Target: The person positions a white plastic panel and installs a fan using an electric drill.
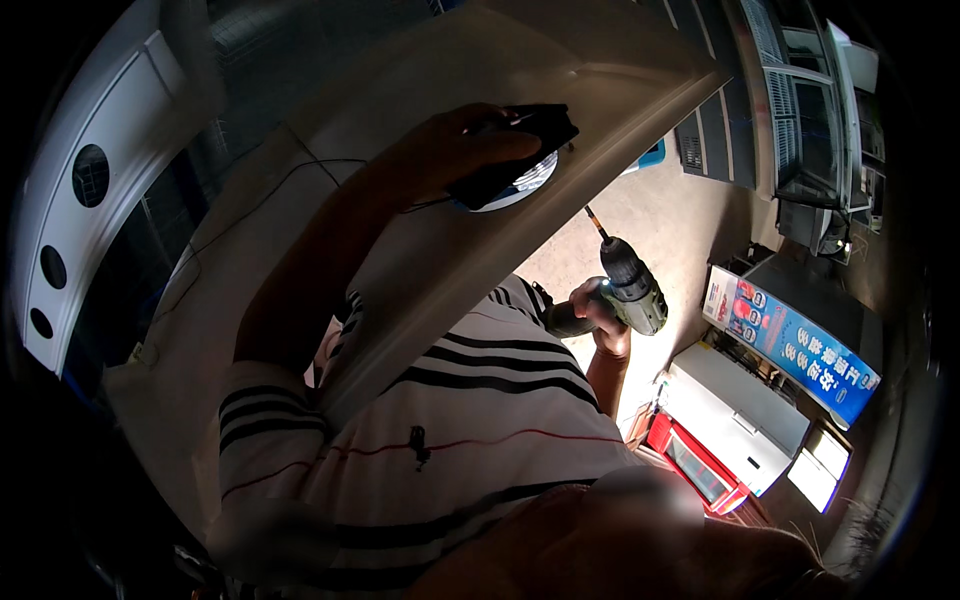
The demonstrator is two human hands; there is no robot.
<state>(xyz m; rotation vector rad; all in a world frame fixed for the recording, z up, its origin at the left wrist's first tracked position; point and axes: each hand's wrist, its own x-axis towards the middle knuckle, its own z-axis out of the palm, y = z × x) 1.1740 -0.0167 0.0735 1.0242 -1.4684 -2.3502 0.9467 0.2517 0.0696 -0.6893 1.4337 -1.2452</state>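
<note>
My left hand grips a flat black box-like thing on the underside or face of a pale panel. Just beneath the black thing a round, bright, whitish disc shows in part; what it is I cannot tell. A thin dark cable runs from near there to the left over the panel. My right hand is wrapped round the handle of a dark green and black cordless drill. Its small lamp glows, and a slim bit points up toward the panel's edge, apart from it.
On the far left stands a curved white panel with three round holes. To the right are a blue printed sign board, a white chest freezer, a red-framed cabinet and a glass-fronted case. The panel's long raised edge crosses before my body.
</note>
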